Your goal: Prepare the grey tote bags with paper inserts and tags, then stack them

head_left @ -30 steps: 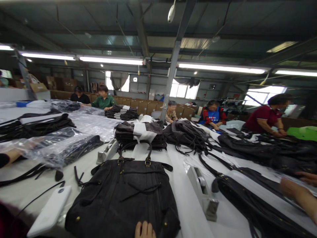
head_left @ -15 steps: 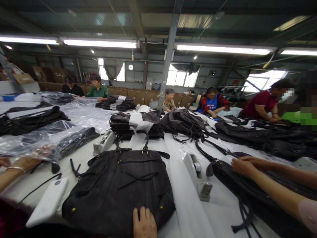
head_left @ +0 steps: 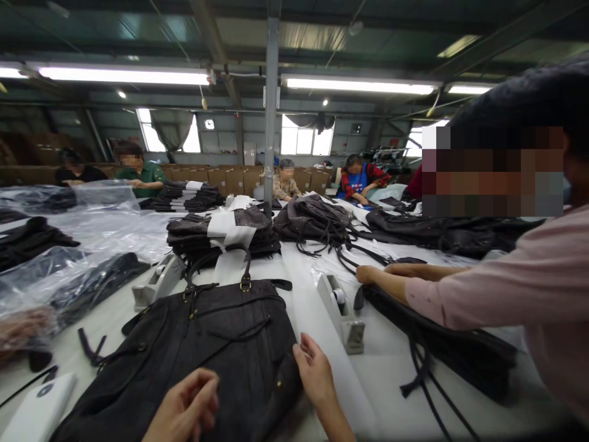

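A dark grey handbag (head_left: 230, 331) with two looped handles, brass-coloured fittings and thin tie straps lies on the white table in front of me. My left hand (head_left: 188, 402) is over the lower front of the bag, its fingers loosely bent and slightly blurred, with nothing visible in them. At the bag's right edge is my right hand (head_left: 317, 374), with thumb and fingers apart; its thumb is against or very close to the bag's side, and I cannot tell whether it touches.
Tape dispensers (head_left: 343, 316) stand on both sides of the bag. Behind it is a stack of folded bags (head_left: 225, 236) with white paper. A white phone (head_left: 39, 408) lies at lower left. At right, a co-worker in pink (head_left: 488, 282) handles another dark bag (head_left: 446, 334).
Two of my hands now show, where one lay on the bag's lower front. My view has swung right, and the co-worker at right has leaned into it.
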A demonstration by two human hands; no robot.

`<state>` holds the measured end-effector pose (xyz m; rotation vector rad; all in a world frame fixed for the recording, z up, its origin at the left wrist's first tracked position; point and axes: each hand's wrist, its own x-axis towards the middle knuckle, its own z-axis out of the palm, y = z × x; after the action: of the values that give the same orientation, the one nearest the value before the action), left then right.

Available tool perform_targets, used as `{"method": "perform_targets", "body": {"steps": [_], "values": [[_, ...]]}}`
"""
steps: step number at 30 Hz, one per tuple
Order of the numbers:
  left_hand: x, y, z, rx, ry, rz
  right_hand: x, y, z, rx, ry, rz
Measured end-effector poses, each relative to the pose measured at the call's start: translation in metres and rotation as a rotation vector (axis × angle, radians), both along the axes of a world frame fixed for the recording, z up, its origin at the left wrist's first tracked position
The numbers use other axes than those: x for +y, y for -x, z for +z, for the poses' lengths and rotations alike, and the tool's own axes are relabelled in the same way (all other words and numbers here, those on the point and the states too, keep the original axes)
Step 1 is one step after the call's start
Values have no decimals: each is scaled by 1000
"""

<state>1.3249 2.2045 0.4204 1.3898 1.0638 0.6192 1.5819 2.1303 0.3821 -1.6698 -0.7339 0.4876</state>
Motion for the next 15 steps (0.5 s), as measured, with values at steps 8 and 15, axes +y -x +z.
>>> {"method": "perform_targets", "body": {"steps": [8, 15], "values": [[34, -45, 2, -15, 22, -243, 0, 2, -25, 103, -15, 131], [23, 45, -2, 562, -477, -353, -10, -10, 13, -441, 126, 352]]}}
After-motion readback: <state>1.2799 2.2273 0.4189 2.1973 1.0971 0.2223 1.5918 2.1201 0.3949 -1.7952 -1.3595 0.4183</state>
